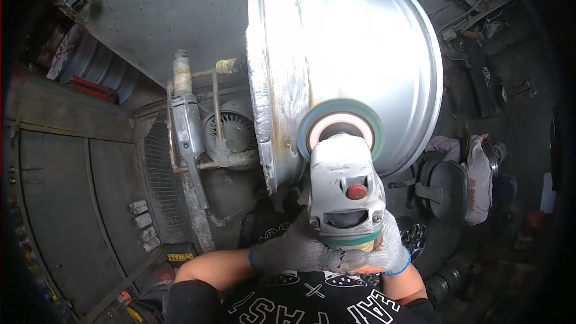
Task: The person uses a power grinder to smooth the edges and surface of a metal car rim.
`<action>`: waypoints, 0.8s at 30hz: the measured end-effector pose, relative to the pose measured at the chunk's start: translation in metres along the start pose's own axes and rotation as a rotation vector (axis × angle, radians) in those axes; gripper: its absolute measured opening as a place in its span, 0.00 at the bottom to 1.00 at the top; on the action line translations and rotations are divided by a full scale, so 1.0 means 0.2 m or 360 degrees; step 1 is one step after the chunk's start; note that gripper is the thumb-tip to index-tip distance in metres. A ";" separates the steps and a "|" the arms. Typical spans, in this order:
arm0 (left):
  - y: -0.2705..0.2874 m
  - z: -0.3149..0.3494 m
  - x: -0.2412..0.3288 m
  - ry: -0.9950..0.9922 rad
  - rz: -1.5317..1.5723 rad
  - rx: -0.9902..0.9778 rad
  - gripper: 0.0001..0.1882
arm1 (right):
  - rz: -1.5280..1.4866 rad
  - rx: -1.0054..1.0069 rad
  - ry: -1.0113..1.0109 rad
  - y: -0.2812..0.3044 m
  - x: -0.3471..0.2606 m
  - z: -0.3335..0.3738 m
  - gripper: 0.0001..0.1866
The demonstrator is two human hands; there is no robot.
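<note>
A large silver wheel rim (366, 36) fills the upper middle, with a rough, whitish bead along its left flange. In front of it I hold an angle grinder (347, 183) with a grey head and a red button. Its round greenish disc (375, 121) overlaps the rim's barrel beside the flange; whether they touch cannot be told. My left hand (294, 252), in a grey knit glove, is wrapped round the grinder's body from the left. On the right side my gloved right hand (389, 249) grips the same body, its fingers partly hidden behind the tool.
Left of the rim a second long power tool (187, 126) hangs on a pipe frame next to a round motor housing (231, 129). Farther left stand a metal cabinet (66, 186) and several small containers (144, 222). A dark chair (441, 186) and a white sack (478, 183) are at right.
</note>
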State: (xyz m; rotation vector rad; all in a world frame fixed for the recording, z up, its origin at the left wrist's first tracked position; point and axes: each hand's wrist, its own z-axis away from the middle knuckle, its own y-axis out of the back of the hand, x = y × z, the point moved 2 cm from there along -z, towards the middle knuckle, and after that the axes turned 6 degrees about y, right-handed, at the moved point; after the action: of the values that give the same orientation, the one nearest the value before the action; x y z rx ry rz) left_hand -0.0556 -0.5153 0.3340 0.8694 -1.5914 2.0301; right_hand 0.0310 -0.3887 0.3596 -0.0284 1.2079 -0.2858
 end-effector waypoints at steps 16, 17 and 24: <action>-0.04 -0.07 0.18 -0.0294 -0.0320 0.0145 0.34 | -0.0504 0.0224 0.0084 -0.06 -0.23 -0.06 0.49; -0.07 -0.08 0.25 -0.0299 -0.0586 0.0214 0.34 | -0.0396 0.0262 0.0174 -0.06 -0.23 -0.07 0.47; -0.05 -0.12 0.23 -0.0475 -0.0278 0.0345 0.26 | -0.0169 0.0355 0.0014 -0.04 -0.28 -0.08 0.45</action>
State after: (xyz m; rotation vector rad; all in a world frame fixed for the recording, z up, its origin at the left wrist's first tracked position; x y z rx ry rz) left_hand -0.0879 -0.4918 0.3693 1.3966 -1.3953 2.0455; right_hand -0.0044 -0.3818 0.4060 0.1029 1.1791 -0.5129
